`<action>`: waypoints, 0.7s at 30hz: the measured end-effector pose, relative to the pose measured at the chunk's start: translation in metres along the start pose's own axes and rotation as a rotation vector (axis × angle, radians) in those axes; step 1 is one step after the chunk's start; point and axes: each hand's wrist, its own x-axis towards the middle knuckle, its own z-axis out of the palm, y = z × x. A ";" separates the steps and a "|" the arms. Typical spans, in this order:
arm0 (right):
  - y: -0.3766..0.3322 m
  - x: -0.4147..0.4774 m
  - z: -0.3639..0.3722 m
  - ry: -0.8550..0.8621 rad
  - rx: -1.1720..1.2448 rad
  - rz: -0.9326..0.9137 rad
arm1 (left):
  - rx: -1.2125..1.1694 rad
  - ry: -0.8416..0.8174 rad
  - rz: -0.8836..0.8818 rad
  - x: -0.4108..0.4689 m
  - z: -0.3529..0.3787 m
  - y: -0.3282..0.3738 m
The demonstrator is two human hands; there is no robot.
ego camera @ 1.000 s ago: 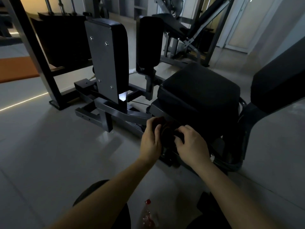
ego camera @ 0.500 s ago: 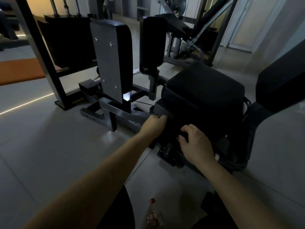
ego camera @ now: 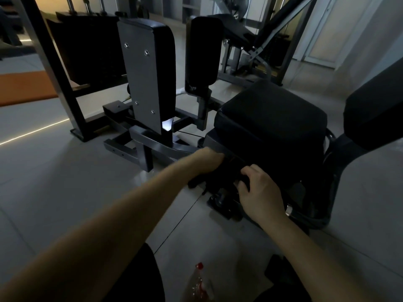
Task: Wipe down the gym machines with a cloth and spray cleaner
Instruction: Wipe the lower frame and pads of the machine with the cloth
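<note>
Dim gym, grey tiled floor (ego camera: 65, 192), an orange mat (ego camera: 24, 88) off to the left, and we're crouched low at the front of a machine (ego camera: 152, 147). Both hands are down under the front edge of the seat (ego camera: 270, 123).

Left hand (ego camera: 208, 162) reaches in beneath the lip with its fingers tucked out of sight, so I can't tell whether it grips anything. Just below its wrist there's a dark crumpled shape, likely the cloth (ego camera: 197, 182), though in this light that's a guess. Right hand (ego camera: 261, 192) sits just beside it, fingers curled down onto the dark frame under the seat. Whether they pinch cloth or metal is lost in shadow.

The bottle (ego camera: 199, 280), red cap, stands on the floor near the knees, well apart from both hands, so nobody's spraying right now.

Where are we in the job? My read is mid-machine, working the low frame below the seat. Nothing shows whether the seat top, the backrest (ego camera: 375, 110) or the two upright pads (ego camera: 150, 73) have had their wipe, because there's no wet sheen to go on. Behind them a second bench (ego camera: 250, 40) and the weight stack (ego camera: 87, 46) wait. Plenty looks left: finish this underside, then carry bottle and cloth onward.
</note>
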 end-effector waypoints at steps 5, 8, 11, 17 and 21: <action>-0.001 0.000 -0.004 -0.013 0.064 0.016 | -0.212 -0.216 -0.184 -0.010 -0.020 0.017; -0.002 0.001 -0.005 -0.017 0.052 0.033 | -0.223 0.108 0.047 -0.004 0.007 -0.005; -0.003 0.000 -0.003 -0.005 0.024 0.024 | -0.505 0.437 0.244 -0.019 0.051 -0.026; -0.002 0.000 -0.001 0.013 0.000 0.020 | -0.622 0.544 0.424 -0.034 0.087 -0.034; 0.001 0.000 0.002 0.036 0.007 0.011 | -0.126 0.442 0.241 -0.012 0.042 -0.026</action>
